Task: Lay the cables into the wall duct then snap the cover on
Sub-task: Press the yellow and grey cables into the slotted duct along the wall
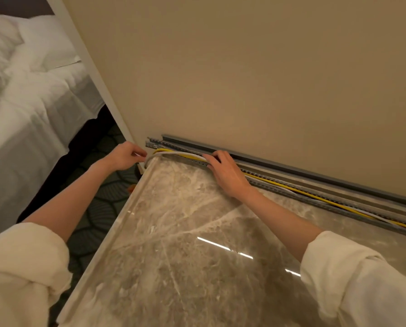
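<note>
A grey slotted duct (315, 197) lies along the back of the marble top, at the foot of the wall. A yellow cable (298, 191) and a white cable (185, 154) run inside it and curve out over its left end. Behind the duct, against the wall, leans the grey cover strip (291, 169). My left hand (124, 155) is past the table's left corner and pinches the cable ends there. My right hand (225, 172) rests on the duct near its left end, fingers curled over the cables and pressing them down.
The marble tabletop (197, 244) fills the foreground, its left edge running diagonally. A bed with white linen (27, 102) stands at the left over dark patterned carpet (98, 204). The beige wall (244, 67) rises right behind the duct.
</note>
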